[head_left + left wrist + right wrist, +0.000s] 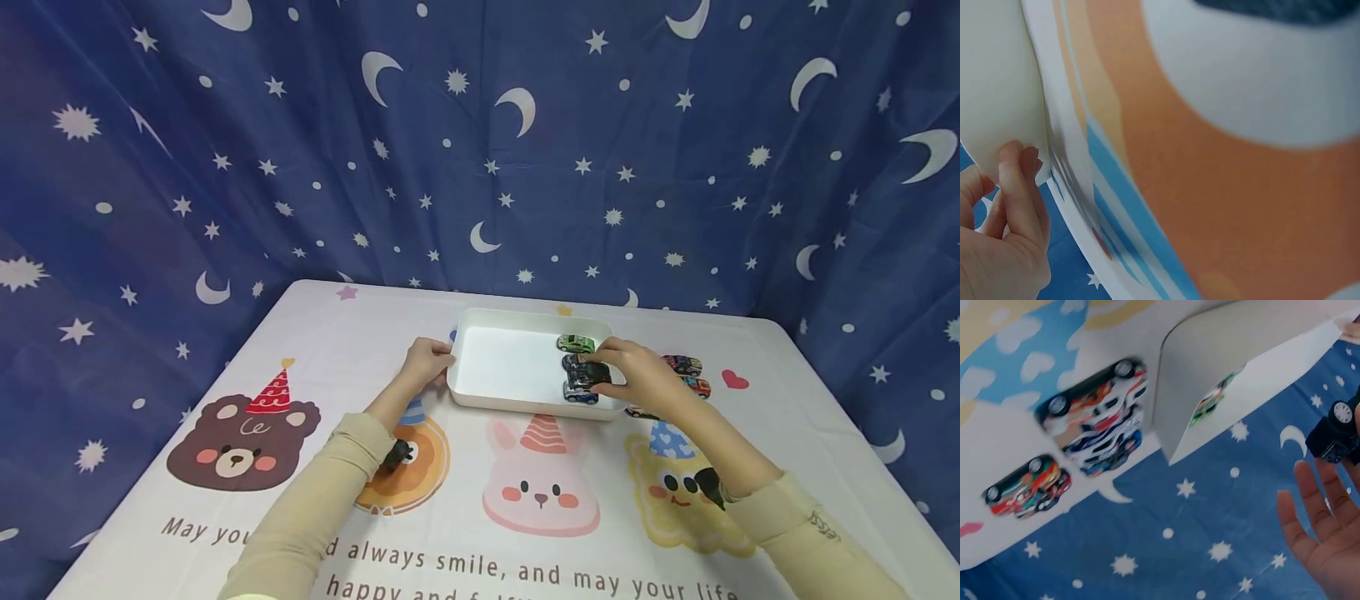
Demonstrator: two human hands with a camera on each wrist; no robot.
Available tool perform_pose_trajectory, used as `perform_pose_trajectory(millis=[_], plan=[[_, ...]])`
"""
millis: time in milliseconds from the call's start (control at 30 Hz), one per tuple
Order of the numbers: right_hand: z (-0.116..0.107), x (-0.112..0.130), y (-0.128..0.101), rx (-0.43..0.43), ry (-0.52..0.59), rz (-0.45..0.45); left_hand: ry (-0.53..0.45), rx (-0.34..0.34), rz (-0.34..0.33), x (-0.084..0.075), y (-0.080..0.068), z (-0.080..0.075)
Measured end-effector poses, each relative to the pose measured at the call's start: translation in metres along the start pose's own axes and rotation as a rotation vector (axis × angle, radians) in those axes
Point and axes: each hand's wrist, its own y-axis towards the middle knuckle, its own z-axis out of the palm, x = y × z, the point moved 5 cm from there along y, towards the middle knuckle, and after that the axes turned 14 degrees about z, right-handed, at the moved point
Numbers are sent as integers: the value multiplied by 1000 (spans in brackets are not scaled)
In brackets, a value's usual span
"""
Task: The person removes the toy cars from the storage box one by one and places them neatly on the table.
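Head: right grip (636, 373) over tray (501, 367)

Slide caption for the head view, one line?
Left hand holds white tray; right hand holds black toy car over its right end.

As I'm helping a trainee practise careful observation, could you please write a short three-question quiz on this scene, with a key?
1. True or false: the green car is inside the white tray.
2. What does the right grip hold? A) the tray's rim; B) the black car; C) nothing.
3. Fill in: in the head view, the cars outside the tray lie to its ____.

Key: 1. True. 2. B. 3. Right.
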Motion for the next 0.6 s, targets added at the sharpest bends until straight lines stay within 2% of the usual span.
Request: perform_pose_trajectory(millis=[333,500,600], plan=[[-16,-31,-11,63,-19,40,-20,8,-16,2,4,1],[-14,-48,-18,109,-5,30,-18,6,-13,2,3,2],[-12,-63,-22,116,6,54,-24,7,-9,2,3,2]])
